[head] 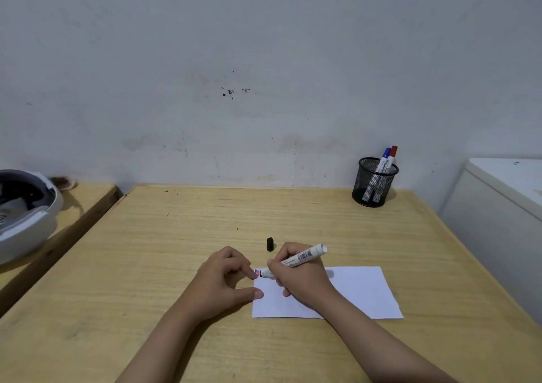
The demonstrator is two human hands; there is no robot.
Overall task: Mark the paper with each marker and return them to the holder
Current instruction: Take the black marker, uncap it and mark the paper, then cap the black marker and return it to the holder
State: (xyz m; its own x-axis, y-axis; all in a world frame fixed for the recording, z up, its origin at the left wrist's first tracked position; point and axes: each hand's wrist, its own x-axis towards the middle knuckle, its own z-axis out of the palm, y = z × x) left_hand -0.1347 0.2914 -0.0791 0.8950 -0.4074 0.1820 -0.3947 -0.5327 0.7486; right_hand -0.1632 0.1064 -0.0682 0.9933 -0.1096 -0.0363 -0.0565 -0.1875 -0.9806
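Observation:
A white sheet of paper (357,291) lies on the wooden table (176,250). My right hand (299,277) grips an uncapped white marker (305,256), its tip down on the paper's upper left corner beside short blue, red and black marks (258,272). My left hand (223,280) rests on the table with fingertips pressing the paper's left edge. The marker's black cap (270,244) stands on the table just beyond my hands. A black mesh holder (374,183) at the back right holds a blue-capped marker (385,155) and a red-capped marker (393,152).
A white and grey helmet-like object (26,212) sits on a second wooden table at the left. A white cabinet (498,206) stands to the right of the table. The wall runs right behind the table's far edge.

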